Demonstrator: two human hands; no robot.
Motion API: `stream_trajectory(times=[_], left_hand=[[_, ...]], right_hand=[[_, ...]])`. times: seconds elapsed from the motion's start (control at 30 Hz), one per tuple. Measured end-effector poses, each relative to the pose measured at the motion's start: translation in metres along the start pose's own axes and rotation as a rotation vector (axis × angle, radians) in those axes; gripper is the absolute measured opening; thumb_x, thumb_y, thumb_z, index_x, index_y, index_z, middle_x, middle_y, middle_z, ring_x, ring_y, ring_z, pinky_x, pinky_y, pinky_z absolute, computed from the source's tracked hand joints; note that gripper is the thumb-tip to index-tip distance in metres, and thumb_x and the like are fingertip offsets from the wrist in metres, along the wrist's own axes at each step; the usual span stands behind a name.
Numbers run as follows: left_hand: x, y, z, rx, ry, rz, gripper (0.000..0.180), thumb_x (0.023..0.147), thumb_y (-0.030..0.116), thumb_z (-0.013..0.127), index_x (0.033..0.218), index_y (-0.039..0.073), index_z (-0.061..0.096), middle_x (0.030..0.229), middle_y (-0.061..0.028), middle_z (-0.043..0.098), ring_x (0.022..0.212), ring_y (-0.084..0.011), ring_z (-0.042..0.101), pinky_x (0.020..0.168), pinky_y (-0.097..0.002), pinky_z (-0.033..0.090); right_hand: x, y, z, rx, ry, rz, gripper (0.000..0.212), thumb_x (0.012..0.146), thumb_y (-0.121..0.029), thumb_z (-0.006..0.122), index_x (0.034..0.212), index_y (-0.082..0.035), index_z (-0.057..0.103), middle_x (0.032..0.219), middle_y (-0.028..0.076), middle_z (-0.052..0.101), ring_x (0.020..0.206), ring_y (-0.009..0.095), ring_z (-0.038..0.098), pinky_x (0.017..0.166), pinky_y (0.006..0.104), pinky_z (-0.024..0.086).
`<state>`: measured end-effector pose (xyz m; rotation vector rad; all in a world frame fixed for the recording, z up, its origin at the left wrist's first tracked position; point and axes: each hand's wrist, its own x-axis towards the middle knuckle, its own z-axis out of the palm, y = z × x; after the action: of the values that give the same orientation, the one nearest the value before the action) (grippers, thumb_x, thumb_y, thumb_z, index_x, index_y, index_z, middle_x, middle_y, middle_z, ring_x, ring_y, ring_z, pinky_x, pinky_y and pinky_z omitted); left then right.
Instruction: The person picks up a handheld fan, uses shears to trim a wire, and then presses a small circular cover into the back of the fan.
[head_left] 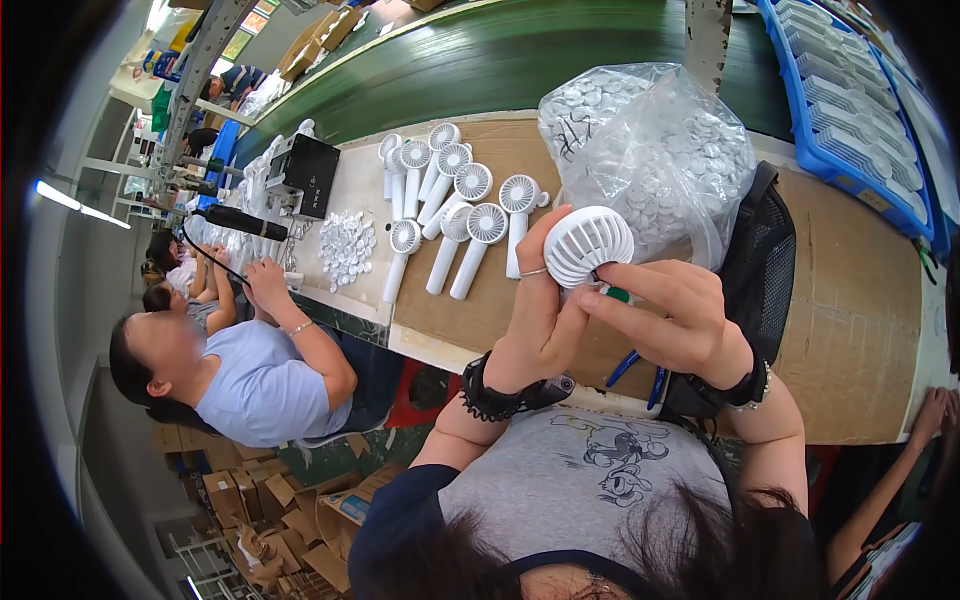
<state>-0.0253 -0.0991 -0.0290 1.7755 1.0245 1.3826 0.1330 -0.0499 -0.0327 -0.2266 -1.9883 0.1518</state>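
A small white handheld fan [590, 248] is held up in front of me, with its round slotted head facing upward. My left hand [543, 322] is closed around it from the left. My right hand [682, 312] presses thumb and fingertips against the lower right of the head. A small green piece [618, 294] shows between those fingers; I cannot tell whether it belongs to the fan. Several more white handheld fans [485, 224] lie on the cardboard-covered table beyond my left hand, their handles pointing toward me.
Behind my hands sits a clear plastic bag [690, 150] of small white discs, next to a black mesh bag [765, 240]. Blue-handled pliers [657, 385] lie near the table edge. Leftward are loose white parts [346, 248], a black box [304, 175] and a co-worker [265, 375]. A blue crate [850, 150] stands far right.
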Motion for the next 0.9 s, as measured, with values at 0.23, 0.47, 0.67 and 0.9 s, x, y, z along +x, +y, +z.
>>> stream_trajectory(times=[0.23,0.47,0.67,0.9], left_hand=[[0.0009,0.0005,0.0001,-0.019,-0.012,-0.051,0.055,0.083,0.001,0.035,0.133,-0.002,0.012,0.126,-0.0152,0.032,0.114,-0.0211,0.038,0.098,-0.0338,0.028],[0.001,-0.0012,0.0028,-0.061,-0.002,-0.076,0.054,0.085,-0.001,0.035,0.134,0.001,0.011,0.125,-0.0137,0.032,0.108,-0.0178,0.041,0.091,-0.0297,0.035],[-0.0014,0.0001,0.0024,-0.274,0.048,-0.193,0.053,0.086,-0.001,0.035,0.134,0.005,0.012,0.122,-0.0124,0.034,0.099,-0.0129,0.044,0.077,-0.0217,0.042],[0.0027,-0.0056,0.0034,-0.133,0.036,-0.084,0.055,0.084,-0.002,0.041,0.133,0.001,0.014,0.122,-0.0124,0.035,0.108,-0.0168,0.041,0.089,-0.0286,0.036]], right_hand=[[-0.0003,0.0017,0.0005,-0.061,0.014,0.012,0.038,0.06,-0.007,0.061,0.098,-0.008,0.064,0.092,0.006,0.06,0.06,0.014,0.057,0.049,0.0233,0.045],[-0.0004,0.0032,-0.0018,-0.028,0.008,0.038,0.037,0.062,-0.004,0.061,0.099,-0.006,0.063,0.091,0.008,0.061,0.06,0.016,0.057,0.051,0.0247,0.047],[0.0011,-0.001,0.0022,0.127,0.085,0.18,0.039,0.062,0.006,0.064,0.1,-0.002,0.061,0.089,0.012,0.064,0.065,0.021,0.062,0.055,0.0268,0.05],[0.0004,0.0047,-0.0014,0.265,0.064,0.189,0.028,0.066,0.006,0.064,0.093,-0.001,0.061,0.089,0.014,0.065,0.07,0.023,0.064,0.06,0.0269,0.051]])
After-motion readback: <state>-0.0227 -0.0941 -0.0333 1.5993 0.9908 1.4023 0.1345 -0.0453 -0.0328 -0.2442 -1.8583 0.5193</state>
